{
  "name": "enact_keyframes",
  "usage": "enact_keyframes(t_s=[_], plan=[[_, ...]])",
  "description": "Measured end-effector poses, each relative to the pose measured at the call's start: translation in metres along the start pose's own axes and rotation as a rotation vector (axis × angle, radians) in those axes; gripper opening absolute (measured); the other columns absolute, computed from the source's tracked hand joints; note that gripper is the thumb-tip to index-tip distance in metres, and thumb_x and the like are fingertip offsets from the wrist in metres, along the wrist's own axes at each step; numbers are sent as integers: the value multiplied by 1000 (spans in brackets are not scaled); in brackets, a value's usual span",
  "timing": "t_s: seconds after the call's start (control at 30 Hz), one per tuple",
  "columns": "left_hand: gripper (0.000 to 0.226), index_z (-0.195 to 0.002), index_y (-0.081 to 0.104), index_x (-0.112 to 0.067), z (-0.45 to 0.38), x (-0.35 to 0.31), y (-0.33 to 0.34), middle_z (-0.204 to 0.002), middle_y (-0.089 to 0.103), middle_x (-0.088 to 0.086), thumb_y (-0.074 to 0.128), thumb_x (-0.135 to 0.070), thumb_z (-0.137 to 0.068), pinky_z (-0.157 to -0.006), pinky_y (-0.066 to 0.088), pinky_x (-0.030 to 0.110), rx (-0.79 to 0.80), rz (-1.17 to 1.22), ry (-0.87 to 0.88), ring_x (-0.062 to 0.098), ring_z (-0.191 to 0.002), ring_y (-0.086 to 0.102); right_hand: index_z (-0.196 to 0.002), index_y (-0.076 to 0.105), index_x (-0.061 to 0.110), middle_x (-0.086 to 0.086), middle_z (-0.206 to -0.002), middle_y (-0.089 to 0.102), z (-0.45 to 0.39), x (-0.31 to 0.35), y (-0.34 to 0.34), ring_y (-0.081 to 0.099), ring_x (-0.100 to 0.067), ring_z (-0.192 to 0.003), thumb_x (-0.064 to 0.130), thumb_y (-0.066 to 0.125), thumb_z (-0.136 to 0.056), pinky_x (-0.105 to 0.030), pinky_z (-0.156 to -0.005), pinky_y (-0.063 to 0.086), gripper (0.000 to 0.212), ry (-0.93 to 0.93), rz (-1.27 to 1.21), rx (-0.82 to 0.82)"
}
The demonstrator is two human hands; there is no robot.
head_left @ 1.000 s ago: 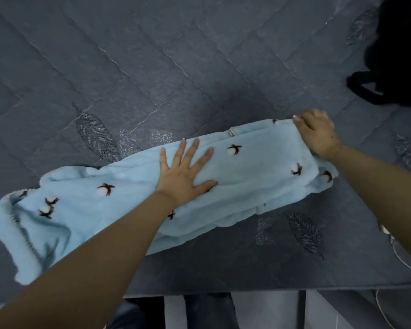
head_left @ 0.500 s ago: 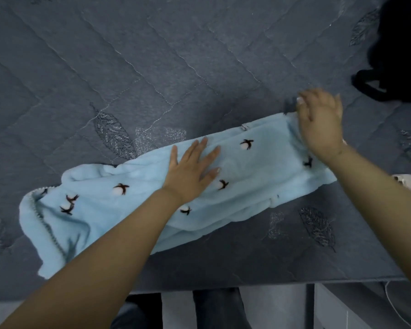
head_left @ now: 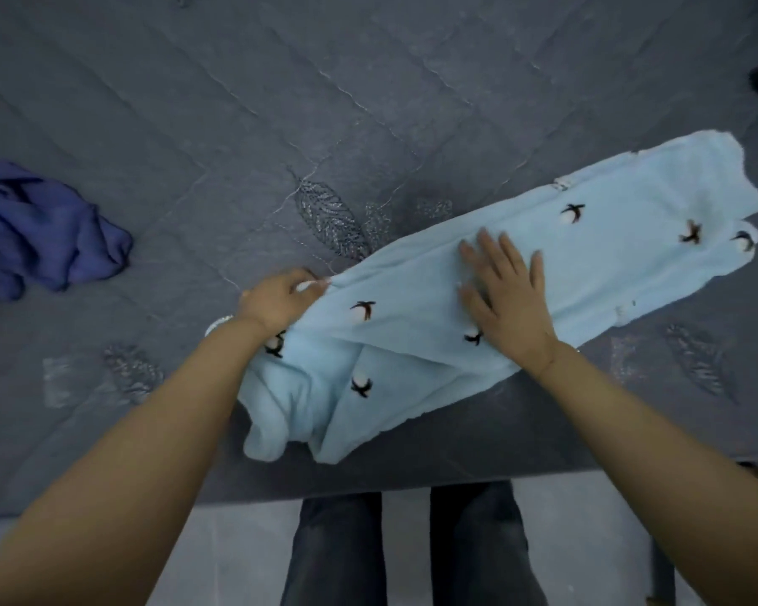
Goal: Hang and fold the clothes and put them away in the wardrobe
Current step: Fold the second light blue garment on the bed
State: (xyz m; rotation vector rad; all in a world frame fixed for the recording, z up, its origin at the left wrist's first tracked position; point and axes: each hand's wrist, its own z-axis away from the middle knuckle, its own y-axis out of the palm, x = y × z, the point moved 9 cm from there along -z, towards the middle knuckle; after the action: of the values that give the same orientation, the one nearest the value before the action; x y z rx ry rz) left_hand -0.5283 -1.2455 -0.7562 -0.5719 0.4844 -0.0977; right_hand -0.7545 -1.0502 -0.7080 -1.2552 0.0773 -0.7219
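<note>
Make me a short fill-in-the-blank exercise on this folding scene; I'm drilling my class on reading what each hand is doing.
1. The right hand lies flat, fingers spread, on the light ____ fleece garment.
2. The left hand ____ the garment's left end, fingers curled round the fabric.
3. The garment lies on a quilted ____ bedspread.
4. Far left on the bedspread lies a crumpled ____ cloth.

Missing words: blue; grips; grey; purple
</note>
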Motion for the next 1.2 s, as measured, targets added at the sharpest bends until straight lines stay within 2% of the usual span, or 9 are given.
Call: enact_keyframes(t_s=[0.07, 0.2, 0.37, 0.57, 0.73, 0.9, 1.03, 1.13, 1.2], plan=[[22, -80, 61, -29, 1, -6, -7, -76, 60, -4, 57, -46, -94, -66, 41, 27, 37, 176, 61, 14, -74, 55, -154, 16, 36, 6, -164, 5, 10, 36, 17, -1, -20, -151, 62, 23, -98, -57, -118, -5, 63, -72, 40, 60], [27, -67, 58, -22, 2, 7, -30, -52, 48, -9, 66, -29, -92, -51, 35, 21, -121, 504, 34, 5, -50, 42, -153, 1, 44, 12, -163, -9, 18, 47, 44, -13, -16, -150, 65, 26, -94, -55, -117, -11, 67, 46, 95, 137], [19, -86, 60, -14, -3, 10, -20, -68, 51, 0, 67, -31, -91, -58, 38, 24, -51, 442, -36, 14, -66, 45, -153, 3, 42, 10, -163, -9, 14, 53, 43, -13, -18, -150, 62, 30, -96, -55, -117, -13, 67, 84, 70, 158], [46, -117, 62, -13, 28, 42, -28, -119, 67, 11, 57, -52, -92, -103, 46, 46, 224, 477, -140, 27, -110, 62, -146, 41, 9, -13, -157, 29, 89, 125, 33, 24, -29, -146, 18, 53, -89, -57, -118, 15, 59, -115, -207, -192], [34, -116, 60, -23, 45, 48, -26, -112, 70, 2, 59, -46, -91, -86, 54, 32, 213, 526, -46, 22, -106, 66, -152, 29, 24, -15, -159, 22, 145, 176, 130, 21, -38, -145, 23, 84, -58, -63, -112, 21, 110, -224, 175, 63], [44, -130, 42, -31, 38, 45, -26, -127, 55, 5, 65, -26, -92, -97, 51, 40, 152, 499, 44, 23, -113, 58, -149, 38, 24, -9, -155, 34, 133, 187, 150, 32, -37, -141, 34, 85, -64, -64, -112, 25, 98, -161, 172, -38], [36, -121, 48, -35, 45, 23, -32, -125, 58, 0, 57, -12, -96, -85, 55, 35, 195, 547, 143, 18, -103, 62, -125, 65, 15, -6, -135, 59, 128, 176, 118, 47, -31, -131, 11, 74, -76, -61, -107, 33, 49, -142, -153, -225], [28, -101, 60, -32, 56, 1, -32, -98, 66, -6, 48, -6, -97, -60, 56, 24, 281, 625, 107, 6, -77, 65, -116, 64, 7, -9, -121, 65, 134, 158, 87, 59, -29, -116, 0, 60, -90, -56, -101, 44, 27, 57, -837, -277], [25, -94, 61, -24, 62, -20, -36, -89, 67, -4, 45, -6, -97, -56, 55, 21, 326, 728, 71, 5, -70, 65, -114, 63, 9, -2, -112, 69, 143, 139, 65, 64, -21, -107, -3, 53, -94, -40, -94, 52, 26, 234, -1273, -289]])
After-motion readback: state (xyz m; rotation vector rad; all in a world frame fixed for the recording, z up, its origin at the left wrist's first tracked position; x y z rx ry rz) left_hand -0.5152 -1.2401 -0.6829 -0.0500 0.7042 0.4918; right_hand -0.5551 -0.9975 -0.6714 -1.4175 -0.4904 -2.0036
